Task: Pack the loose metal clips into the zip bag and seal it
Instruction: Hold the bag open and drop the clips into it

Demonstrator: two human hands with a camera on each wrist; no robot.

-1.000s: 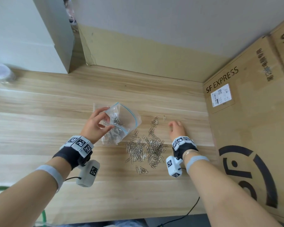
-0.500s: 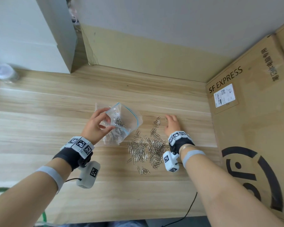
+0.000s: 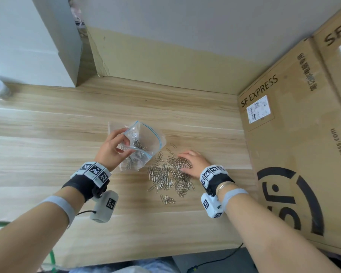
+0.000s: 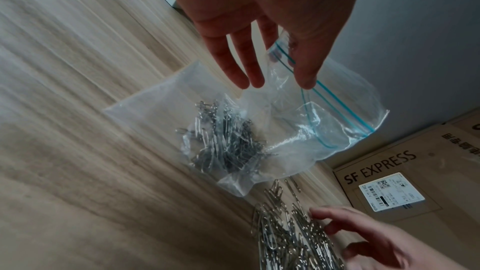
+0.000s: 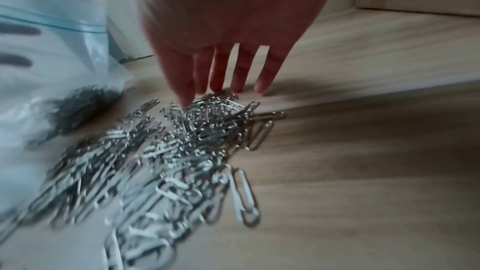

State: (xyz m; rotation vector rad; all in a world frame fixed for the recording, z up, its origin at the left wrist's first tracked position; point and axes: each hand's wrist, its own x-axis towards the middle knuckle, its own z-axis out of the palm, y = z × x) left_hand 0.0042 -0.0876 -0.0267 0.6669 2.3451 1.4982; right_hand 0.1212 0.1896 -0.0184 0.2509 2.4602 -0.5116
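The zip bag (image 3: 144, 143) is held up off the wooden surface (image 3: 47, 154) by the left hand (image 3: 111, 149), w/ its mouth open toward the right; the blue zip strip is pinched betw. thumb and fingers (image 4: 235, 63) at the bag's rim, the other fingers spread loosely behind the plastic. A clump of metal clips is seen inside the bag, at its low end, which sags onto the surface. The loose metal clips (image 3: 169, 174) are heaped just right of the bag, approx. betw. the two hands; a few strays are scattered at the near edge of the heap. The right hand (image 3: 193, 163) is laid palm-down on the far-right part of the heap, fingers (image 5: 221, 73) extended and slightly spread, tips touching the clips, nothing grasped. A cardboard box (image 3: 295, 154) marked SF EXPRESS is stood at the right edge of the surface.
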